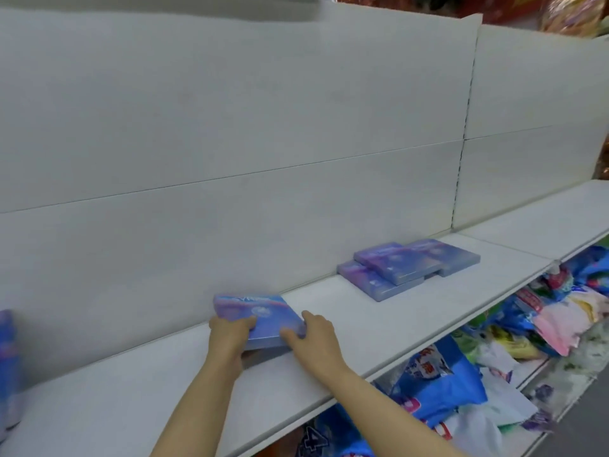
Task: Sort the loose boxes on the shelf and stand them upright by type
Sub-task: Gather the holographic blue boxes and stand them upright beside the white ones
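A flat blue-purple box [260, 316] is tilted up off the white shelf [379, 321] near its back panel. My left hand [229, 338] grips the box's near left corner, and my right hand [313, 334] holds its right edge. Further right, three more boxes of the same kind [405, 267] lie flat in a loose overlapping pile. At the far left edge stands another blue-purple box [8, 364], upright and partly cut off by the frame.
The white back panel [230, 127] rises right behind the boxes. Below the shelf's front edge, a lower shelf holds several colourful soft packets and bags [478, 364]. A second shelf section [543, 222] continues to the right.
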Tool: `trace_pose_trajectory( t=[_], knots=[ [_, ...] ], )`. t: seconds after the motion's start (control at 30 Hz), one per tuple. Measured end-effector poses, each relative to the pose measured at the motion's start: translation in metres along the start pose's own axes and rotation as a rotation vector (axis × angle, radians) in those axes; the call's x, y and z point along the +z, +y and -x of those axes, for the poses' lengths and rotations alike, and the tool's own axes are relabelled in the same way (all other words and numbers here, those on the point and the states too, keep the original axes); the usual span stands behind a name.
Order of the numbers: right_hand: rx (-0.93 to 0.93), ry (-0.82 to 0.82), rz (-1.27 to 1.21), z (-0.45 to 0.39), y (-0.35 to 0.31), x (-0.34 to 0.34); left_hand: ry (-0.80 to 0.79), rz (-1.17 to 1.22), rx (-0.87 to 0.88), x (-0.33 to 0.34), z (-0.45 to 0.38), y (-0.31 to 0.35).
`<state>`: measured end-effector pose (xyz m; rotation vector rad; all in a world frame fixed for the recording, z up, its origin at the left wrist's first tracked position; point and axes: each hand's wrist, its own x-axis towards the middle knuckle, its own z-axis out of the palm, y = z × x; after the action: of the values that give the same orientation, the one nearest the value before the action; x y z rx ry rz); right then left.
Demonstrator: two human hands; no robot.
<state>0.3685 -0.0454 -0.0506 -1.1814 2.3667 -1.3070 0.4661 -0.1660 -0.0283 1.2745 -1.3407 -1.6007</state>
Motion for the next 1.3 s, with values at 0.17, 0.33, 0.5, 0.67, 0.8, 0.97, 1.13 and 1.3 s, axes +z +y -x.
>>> trace_pose_trajectory(
  t=[0.17, 0.33, 0.5, 0.67, 0.8, 0.97, 1.13, 1.3],
  knots=[
    [-0.034, 0.109, 0.03, -0.031, 0.042, -0.059, -0.067, 0.214, 0.047, 0.027, 0.006, -0.003],
    [0.002, 0.328, 0.402, -0.082, 0.109, -0.146, -0.018, 0.247, 0.156, 0.069, 0.021, 0.004],
    [0.137, 0.261, 0.696, -0.13, 0.153, -0.199, 0.028, 0.33, 0.218, 0.101, 0.036, 0.007],
    [0.315, 0.008, 0.602, -0.161, 0.173, -0.222, 0.062, 0.357, 0.289, 0.109, 0.049, -0.001],
    [0.319, -0.116, 0.62, -0.173, 0.169, -0.233, 0.094, 0.318, 0.318, 0.104, 0.058, -0.002],
    [0.446, -0.279, 0.452, -0.194, 0.186, -0.228, 0.168, 0.288, 0.323, 0.099, 0.068, -0.007],
    [0.466, -0.033, 0.006, -0.187, 0.188, -0.225, 0.171, 0.194, 0.311, 0.088, 0.08, -0.008],
    [0.406, 0.226, -0.406, -0.16, 0.178, -0.225, 0.188, 0.147, 0.353, 0.077, 0.091, -0.001]
  ],
)
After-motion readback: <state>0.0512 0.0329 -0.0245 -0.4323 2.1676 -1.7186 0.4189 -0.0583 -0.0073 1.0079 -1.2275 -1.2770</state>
